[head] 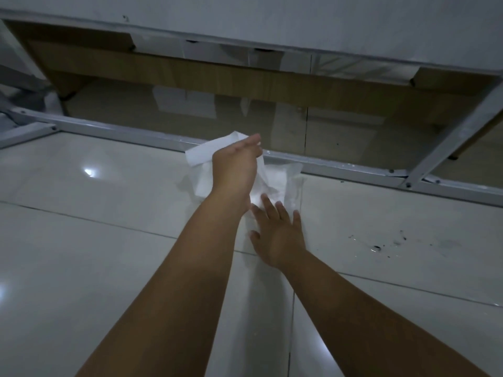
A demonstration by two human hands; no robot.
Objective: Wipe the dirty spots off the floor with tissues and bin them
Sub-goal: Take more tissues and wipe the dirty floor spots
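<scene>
Left hand [235, 165] fingertips hidden behind tissue [201, 153]; grasp unclear.

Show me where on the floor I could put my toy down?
The pale tiles left of the left hand, below the metal bar, are bare. So are the near tiles beside both forearms. It is crowded at the tissue pack under the right hand, and the dirty spots lie right.

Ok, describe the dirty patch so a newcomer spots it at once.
Start at the metal table frame lying across the tiled floor. On the tile this side of it, right of the right hand, lie black specks and smears, the only dark marks on the pale glossy tiles.
</scene>
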